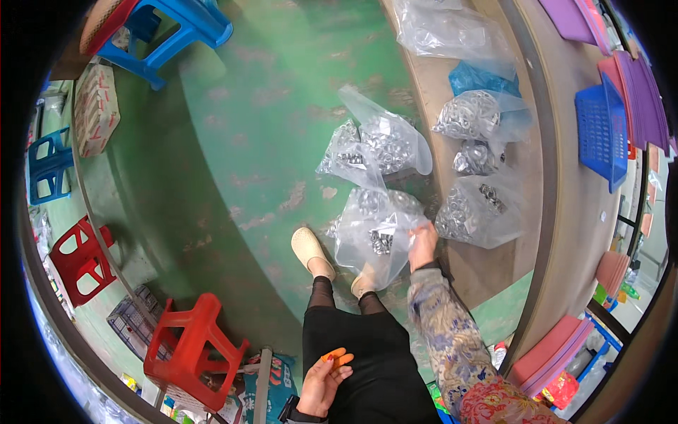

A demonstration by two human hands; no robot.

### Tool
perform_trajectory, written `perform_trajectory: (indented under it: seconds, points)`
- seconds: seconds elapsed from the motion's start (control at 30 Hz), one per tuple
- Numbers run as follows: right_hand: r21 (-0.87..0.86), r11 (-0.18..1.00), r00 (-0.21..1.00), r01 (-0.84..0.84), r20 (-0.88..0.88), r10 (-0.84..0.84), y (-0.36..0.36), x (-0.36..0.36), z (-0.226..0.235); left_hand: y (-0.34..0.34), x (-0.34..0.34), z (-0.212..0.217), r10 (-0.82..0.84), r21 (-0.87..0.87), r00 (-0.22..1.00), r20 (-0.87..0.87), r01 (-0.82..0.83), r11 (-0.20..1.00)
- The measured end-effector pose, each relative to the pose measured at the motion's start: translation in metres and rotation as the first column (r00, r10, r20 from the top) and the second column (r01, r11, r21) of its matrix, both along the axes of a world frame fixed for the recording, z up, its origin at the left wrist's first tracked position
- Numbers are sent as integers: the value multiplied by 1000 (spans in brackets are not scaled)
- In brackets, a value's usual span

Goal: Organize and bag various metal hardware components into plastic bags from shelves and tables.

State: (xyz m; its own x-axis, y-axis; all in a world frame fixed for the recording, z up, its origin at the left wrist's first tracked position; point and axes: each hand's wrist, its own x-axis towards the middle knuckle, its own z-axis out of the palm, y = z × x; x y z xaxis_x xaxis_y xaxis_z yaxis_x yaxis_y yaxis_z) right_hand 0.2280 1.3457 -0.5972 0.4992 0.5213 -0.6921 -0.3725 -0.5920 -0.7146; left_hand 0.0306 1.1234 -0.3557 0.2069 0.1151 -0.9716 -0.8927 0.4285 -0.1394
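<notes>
My right hand (pixel 422 244) is closed on the edge of a clear plastic bag (pixel 378 219) full of small shiny metal parts. That bag hangs or rests just in front of my feet; its underside is hidden. My left hand (pixel 323 385) is held over my lap, palm up, fingers loosely bent and apart, with orange covers on two fingertips and nothing seen in it. Beyond the gripped bag, another clear bag of metal parts (pixel 385 145) sits on the green floor. To the right, further bags of silvery parts (pixel 470 116) (pixel 473 212) lie on a low brown board.
A large clear bag (pixel 452 32) and a blue bag (pixel 480 78) lie farther along the board (pixel 487 272). Red stools (pixel 191 346) (pixel 81 258) and a blue stool (pixel 166 35) stand leftward. At right are a blue basket (pixel 600 134) and stacked purple trays (pixel 639 99).
</notes>
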Motion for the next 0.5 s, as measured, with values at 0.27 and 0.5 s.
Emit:
perform_trajectory:
  seconds: [0.27,0.5]
  points:
    - [-182,774,786,-607,1,618,-59,-22,144,6,-1,-48,77,-61,989,-127,-86,994]
    - [84,182,193,-980,137,972,-67,-68,260,30,-2,-57,358,-75,755,549,-382,921]
